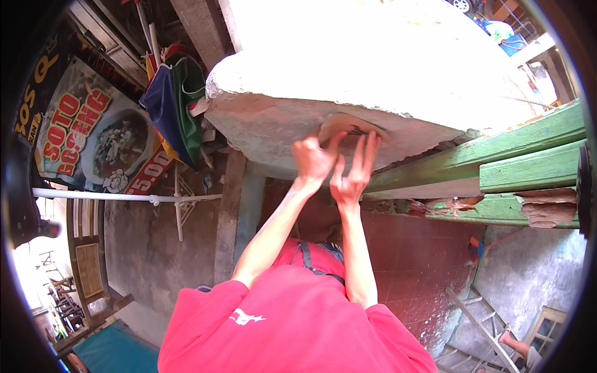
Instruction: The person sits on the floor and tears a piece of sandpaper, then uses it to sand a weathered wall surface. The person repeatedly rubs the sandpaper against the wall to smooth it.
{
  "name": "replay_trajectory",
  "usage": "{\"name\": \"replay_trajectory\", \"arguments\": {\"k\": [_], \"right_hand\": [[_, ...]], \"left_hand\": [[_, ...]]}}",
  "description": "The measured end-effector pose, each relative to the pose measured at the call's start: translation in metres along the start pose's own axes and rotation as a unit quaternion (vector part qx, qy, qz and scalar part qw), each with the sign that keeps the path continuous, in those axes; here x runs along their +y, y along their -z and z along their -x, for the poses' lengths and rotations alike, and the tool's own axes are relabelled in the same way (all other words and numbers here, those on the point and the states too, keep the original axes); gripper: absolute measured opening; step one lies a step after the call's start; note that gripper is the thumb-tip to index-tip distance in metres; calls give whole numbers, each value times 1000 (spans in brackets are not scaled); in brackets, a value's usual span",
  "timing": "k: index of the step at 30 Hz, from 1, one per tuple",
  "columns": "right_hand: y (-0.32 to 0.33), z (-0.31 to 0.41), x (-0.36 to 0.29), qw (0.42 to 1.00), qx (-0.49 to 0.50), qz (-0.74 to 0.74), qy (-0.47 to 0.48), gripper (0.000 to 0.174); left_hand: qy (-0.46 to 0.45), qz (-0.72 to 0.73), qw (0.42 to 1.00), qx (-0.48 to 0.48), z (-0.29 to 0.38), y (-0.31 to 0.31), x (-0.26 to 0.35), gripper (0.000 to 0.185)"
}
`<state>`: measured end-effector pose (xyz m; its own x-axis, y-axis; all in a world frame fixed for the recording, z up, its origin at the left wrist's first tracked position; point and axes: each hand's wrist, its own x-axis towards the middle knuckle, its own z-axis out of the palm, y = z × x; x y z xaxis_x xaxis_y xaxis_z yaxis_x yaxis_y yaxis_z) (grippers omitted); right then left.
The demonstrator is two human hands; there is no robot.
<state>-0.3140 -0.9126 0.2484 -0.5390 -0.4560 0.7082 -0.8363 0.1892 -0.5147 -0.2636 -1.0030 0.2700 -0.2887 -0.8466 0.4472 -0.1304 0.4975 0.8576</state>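
Observation:
A tan sheet with a dark print, apparently sandpaper, lies against the rough plastered underside of a pale masonry ledge. My left hand grips the sheet's left side, its fingers curled and its thumb stretched across the lower edge. With fingers extended, my right hand holds the right part of the sheet to the plaster. Both hands are slightly blurred. The face of the sheet that meets the plaster is hidden. Above, the ledge's top is washed out by bright light.
Green-painted timber beams, broken in places, run to the right of the ledge. On the left are folded umbrella cloth, a printed food banner and a white pole. A ladder and another person's leg appear lower right.

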Motion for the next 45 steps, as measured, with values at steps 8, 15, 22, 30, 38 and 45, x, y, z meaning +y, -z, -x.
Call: {"name": "replay_trajectory", "arguments": {"k": [8, 15, 22, 30, 38, 45], "right_hand": [[-28, -5, -4, 992, -118, 50, 10, 61], [-14, -12, 15, 985, -108, 107, 82, 59], [-57, -27, -46, 973, -134, 105, 159, 50], [-16, -22, 4, 964, -191, 135, 128, 60], [-49, -34, -33, 958, -181, 86, 204, 56], [-24, -40, -22, 954, -148, -42, 257, 61]], "left_hand": [[-83, -43, 989, 114, -12, 16, -1, 28], [-16, 5, 997, 72, 1, -3, 2, 19], [-6, 14, 985, 170, -27, 43, -24, 15], [23, 18, 994, 101, -5, 9, -10, 23], [37, -2, 989, 141, -26, 57, -27, 19], [96, 51, 984, 139, -33, 69, -28, 18]]}}
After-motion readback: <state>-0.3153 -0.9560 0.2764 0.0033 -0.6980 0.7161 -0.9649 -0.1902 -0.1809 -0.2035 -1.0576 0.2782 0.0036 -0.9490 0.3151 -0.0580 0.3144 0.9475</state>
